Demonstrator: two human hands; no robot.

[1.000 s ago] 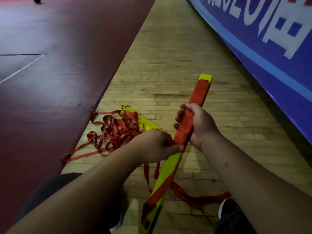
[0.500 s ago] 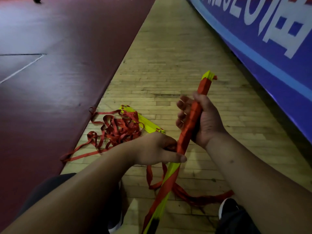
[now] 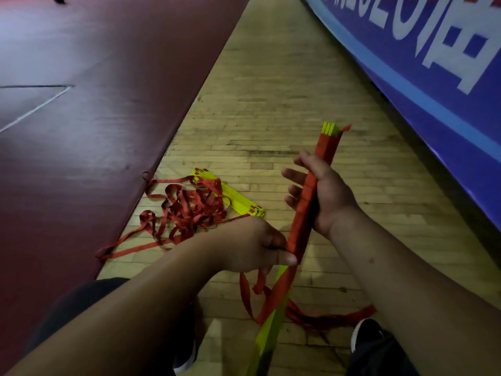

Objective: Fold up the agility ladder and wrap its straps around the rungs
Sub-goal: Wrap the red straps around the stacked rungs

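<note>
The bundle of rungs (image 3: 302,213) slants up above the floor (image 3: 271,90), its upper half wound in red strap (image 3: 271,297). The left hand (image 3: 252,245) pinches the strap against the lowest winding. The right hand (image 3: 328,196) holds the bundle loosely, fingers half uncurled. With so slack a hold the rungs could fan apart (their yellow tips splay) and the windings loosen.

Both forearms are reaching forward and inward. The right hand (image 3: 325,196) is cradling the strap-wrapped rung bundle (image 3: 303,213) against its palm, fingers half-extended past its far side. The left hand (image 3: 252,245) is pinching the bundle lower down, with its thumb pressing flat against it.
</note>
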